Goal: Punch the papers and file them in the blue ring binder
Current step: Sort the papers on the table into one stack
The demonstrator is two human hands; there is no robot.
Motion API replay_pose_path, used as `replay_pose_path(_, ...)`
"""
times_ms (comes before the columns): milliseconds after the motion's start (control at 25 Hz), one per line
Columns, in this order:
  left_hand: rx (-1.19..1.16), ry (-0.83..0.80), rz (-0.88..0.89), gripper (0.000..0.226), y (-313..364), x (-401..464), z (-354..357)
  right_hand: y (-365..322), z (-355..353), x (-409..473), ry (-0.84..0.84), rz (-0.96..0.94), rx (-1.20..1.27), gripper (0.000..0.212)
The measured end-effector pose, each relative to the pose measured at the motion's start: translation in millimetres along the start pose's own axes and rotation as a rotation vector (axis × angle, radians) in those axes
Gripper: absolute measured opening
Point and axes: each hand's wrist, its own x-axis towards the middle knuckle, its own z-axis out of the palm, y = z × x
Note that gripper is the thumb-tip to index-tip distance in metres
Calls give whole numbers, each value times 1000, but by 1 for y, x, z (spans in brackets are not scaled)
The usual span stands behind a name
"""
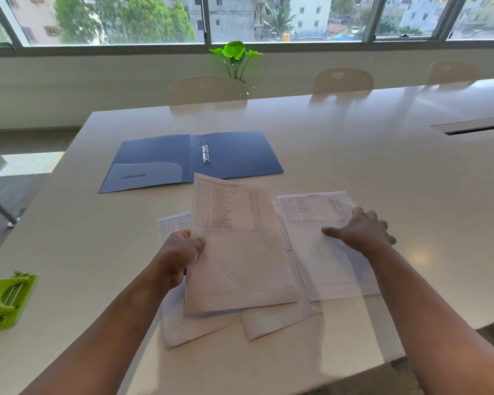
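Papers (328,252) overlap before open blue binder (188,159); green punch (5,302) far left.

Bright window (291,18) daylight glares off the table (354,132); wide-angle edges bend.

A long pale table (354,143) with a glossy top carried everything. At about eleven o'clock from its middle lay a blue ring binder (160,161), opened flat, its metal rings (204,151) upright along the spine. Toward six o'clock, near the front edge, several printed sheets (320,252) lay loosely overlapped, some flat on the surface. At nine o'clock, close to the left edge and well apart from the sheets, sat a green hole punch (6,302). At two o'clock a narrow slot (474,128) was set into the tabletop.
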Motion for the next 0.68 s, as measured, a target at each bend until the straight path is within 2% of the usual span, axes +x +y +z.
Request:
replay_pose_path(160,-80,-1,-63,19,-8,2,-3,11,-7,8,-10,-4,-1,108)
replay_pose_path(280,-102,10,-76,19,-9,4,-6,15,-9,14,-49,-9,66,103)
replay_pose_path(600,-131,24,-99,17,-6,1,-7,19,-11,13,-120,-7,324,68)
replay_pose_path(680,-136,36,-98,18,-6,1,-10,19,-12,15,-120,-26,386,53)
